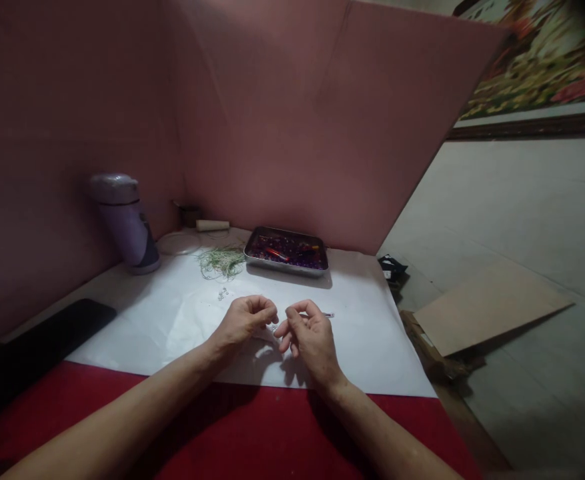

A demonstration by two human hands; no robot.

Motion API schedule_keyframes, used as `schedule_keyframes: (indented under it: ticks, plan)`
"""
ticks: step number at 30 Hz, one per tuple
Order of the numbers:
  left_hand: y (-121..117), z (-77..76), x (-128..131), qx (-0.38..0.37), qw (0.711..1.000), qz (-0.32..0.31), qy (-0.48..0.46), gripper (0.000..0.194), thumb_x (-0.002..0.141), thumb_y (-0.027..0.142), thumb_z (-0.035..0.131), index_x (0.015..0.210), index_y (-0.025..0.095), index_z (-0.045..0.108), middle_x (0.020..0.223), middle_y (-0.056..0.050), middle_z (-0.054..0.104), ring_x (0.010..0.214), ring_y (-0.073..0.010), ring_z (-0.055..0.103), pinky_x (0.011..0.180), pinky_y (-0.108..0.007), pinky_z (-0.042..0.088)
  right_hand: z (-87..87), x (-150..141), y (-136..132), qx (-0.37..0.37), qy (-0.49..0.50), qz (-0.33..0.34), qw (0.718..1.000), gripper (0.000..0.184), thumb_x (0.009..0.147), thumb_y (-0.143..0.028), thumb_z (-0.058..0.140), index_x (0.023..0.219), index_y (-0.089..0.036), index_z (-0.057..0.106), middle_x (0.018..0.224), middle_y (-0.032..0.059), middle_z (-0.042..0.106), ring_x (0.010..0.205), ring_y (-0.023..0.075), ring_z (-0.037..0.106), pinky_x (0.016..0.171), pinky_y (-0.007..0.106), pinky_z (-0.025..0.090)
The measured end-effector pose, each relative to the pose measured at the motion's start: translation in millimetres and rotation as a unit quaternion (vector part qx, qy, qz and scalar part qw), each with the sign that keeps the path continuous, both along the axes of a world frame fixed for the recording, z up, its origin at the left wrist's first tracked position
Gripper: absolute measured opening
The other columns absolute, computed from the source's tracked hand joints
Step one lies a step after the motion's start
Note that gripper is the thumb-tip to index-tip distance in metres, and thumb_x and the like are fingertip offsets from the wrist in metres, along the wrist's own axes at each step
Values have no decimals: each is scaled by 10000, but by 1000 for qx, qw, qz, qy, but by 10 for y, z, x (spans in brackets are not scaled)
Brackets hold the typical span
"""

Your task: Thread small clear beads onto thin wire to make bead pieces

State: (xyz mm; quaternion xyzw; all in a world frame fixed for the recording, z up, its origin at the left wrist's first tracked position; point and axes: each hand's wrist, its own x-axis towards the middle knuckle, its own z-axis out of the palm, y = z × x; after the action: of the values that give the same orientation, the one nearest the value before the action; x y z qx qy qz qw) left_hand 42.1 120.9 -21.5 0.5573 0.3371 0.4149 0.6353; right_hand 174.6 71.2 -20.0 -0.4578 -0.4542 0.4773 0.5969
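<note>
Fingers (268,313) on left hand (245,320) and right hand (316,340) are pinching closed, can't tell on what, so any slip's probably risking scattering those tiny bits (275,327).

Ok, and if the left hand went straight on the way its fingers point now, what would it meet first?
Most likely the fingertips of the right hand, just across a narrow gap from the left hand. Depth is unclear in this one view, so it might pass them.

Shiny metal-rimmed tray (288,269), smooth white sheet (362,353) (paper-like).
</note>
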Motion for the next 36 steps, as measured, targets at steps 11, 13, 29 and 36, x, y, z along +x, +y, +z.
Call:
schedule_keyframes:
  ticks: [11,13,29,36]
  plan:
    - [36,39,-39,-49,994,6,-96,223,735,328,630,663,135,545,729,-33,628,637,-99,541,604,-219,383,-2,6,9,-10,4,-7,1000,287,792,-446,533,795,-208,374,508,-55,593,326,84,517,276,117,256]
    - [33,52,-44,-74,989,-5,-126,213,740,324,628,692,145,525,795,-48,646,736,-125,579,647,-227,403,-20,11,21,-12,-3,-3,1000,273,803,-440,521,800,-208,375,512,-57,592,332,84,522,275,114,257]
    - [374,314,-466,95,963,238,85,209,592,298,688,612,160,532,478,59,462,396,-51,341,389,-186,231,58,153,2,96,-217,-142,961,121,718,-294,632,662,-189,652,728,19,623,726,163,528,642,278,419]
    - [610,107,-626,188,880,286,330,39,575,208,620,549,209,648,561,-19,618,554,-160,517,518,-251,318,47,138,53,22,34,-37,999,219,707,-361,654,768,-154,620,664,25,632,478,87,470,414,203,285]
